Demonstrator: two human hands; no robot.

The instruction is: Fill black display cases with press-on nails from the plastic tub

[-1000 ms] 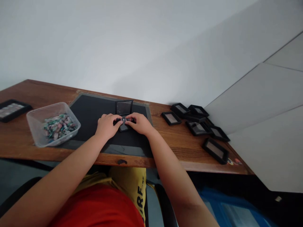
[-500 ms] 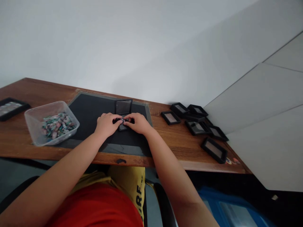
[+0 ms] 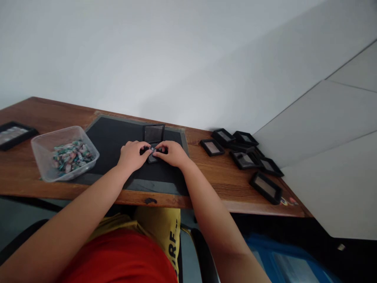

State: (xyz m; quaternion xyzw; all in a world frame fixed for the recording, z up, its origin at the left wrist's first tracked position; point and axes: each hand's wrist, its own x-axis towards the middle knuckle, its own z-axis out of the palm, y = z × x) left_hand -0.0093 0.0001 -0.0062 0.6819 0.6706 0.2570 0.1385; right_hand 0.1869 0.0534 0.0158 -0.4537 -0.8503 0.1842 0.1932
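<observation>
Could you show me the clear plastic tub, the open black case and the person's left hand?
Clear plastic tub [image 3: 44,155]: head view, on its left wall.
Open black case [image 3: 154,134]: head view, on its raised lid.
Left hand [image 3: 131,155]: head view, on the back of the hand.

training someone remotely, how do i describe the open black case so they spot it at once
Find the wooden table, then the dark mat on it. Near the mat's right side, between the left hand and right hand, is the open black case. Its clear-paned lid stands up, unlike the black cases farther right, where no lid is raised.
</observation>
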